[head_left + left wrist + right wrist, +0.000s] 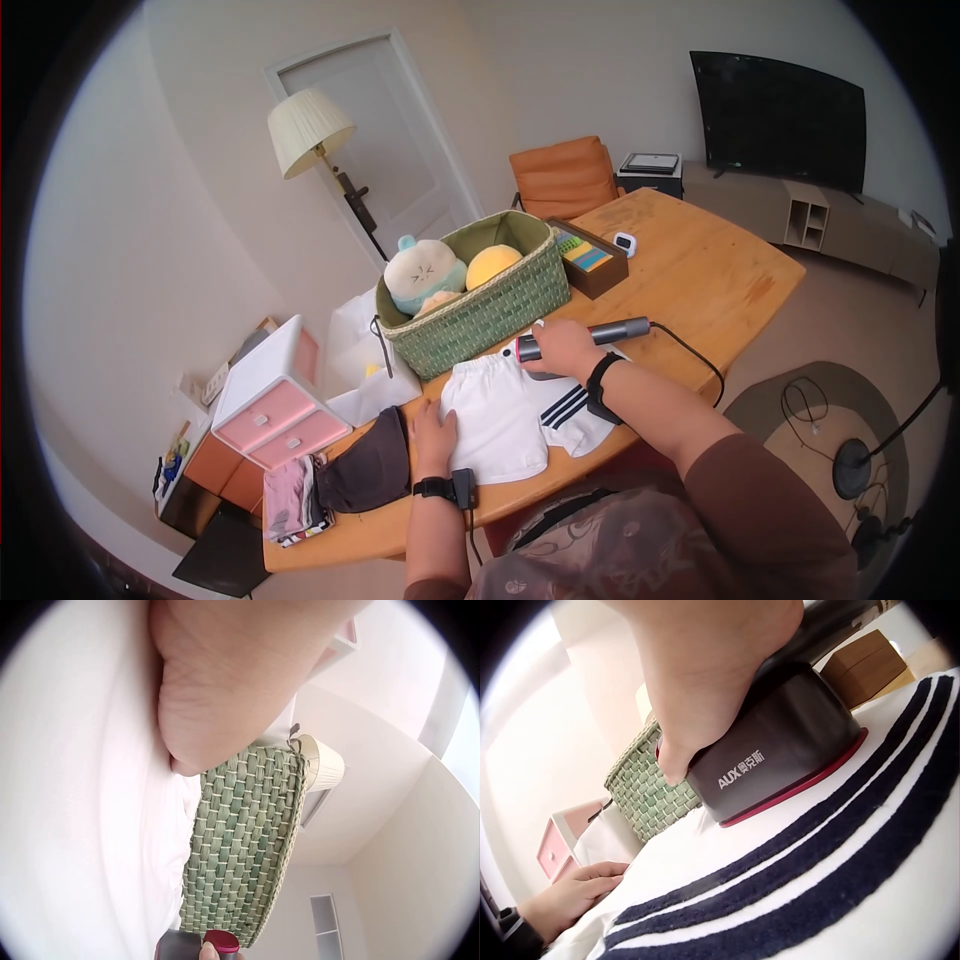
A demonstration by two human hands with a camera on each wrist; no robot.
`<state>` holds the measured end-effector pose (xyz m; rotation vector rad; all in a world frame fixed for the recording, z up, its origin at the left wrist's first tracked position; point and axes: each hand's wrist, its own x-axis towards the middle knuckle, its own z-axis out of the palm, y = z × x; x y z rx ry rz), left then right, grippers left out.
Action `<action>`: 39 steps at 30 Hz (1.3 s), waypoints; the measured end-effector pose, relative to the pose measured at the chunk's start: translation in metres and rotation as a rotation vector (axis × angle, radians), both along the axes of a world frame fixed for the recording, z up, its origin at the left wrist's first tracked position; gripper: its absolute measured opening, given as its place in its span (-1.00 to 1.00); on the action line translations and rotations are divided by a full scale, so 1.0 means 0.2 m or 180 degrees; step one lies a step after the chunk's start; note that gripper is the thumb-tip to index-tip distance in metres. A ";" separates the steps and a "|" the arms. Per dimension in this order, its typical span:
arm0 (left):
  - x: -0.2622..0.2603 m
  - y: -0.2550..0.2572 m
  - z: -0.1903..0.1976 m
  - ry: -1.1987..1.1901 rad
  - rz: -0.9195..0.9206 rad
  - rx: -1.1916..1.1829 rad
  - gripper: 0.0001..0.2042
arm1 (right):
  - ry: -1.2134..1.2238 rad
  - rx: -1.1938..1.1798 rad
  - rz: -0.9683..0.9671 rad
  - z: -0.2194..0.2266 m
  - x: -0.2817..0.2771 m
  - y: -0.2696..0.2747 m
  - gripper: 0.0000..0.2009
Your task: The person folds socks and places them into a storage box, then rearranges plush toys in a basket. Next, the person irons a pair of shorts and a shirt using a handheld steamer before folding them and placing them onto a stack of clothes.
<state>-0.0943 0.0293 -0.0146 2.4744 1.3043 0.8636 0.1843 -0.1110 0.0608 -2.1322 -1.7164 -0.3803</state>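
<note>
White shorts (492,425) with an elastic waist and dark navy stripes on one leg lie spread on the wooden table. My right hand (567,349) grips the handle of a dark grey handheld garment steamer (780,746). Its red-edged base sits on the white cloth beside the stripes, as the right wrist view shows. A black cord runs from the handle's end toward the table's right side. At the other side of the shorts, my left hand (433,440) rests with fingers extended along the cloth's edge.
Behind the shorts stands a green woven basket (480,310) holding plush toys. A brown box (600,278) is at its right. On the left are a dark cap (368,468), folded clothes (293,500) and a pink-and-white drawer unit (270,405).
</note>
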 end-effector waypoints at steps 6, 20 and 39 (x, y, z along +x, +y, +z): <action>0.00 0.00 -0.01 -0.0005 0.0006 -0.0063 -0.55 | 0.0030 -0.0109 -0.0038 0.02 -0.01 0.00 -0.39; 0.00 0.02 -0.03 -0.0038 0.0062 -0.0043 -0.53 | -0.0181 -0.0310 0.0382 0.04 -0.01 -0.15 -0.35; -0.01 0.02 -0.03 -0.0031 0.0019 -0.0029 -0.52 | -0.0132 -0.0024 0.0129 0.00 0.03 0.01 -0.33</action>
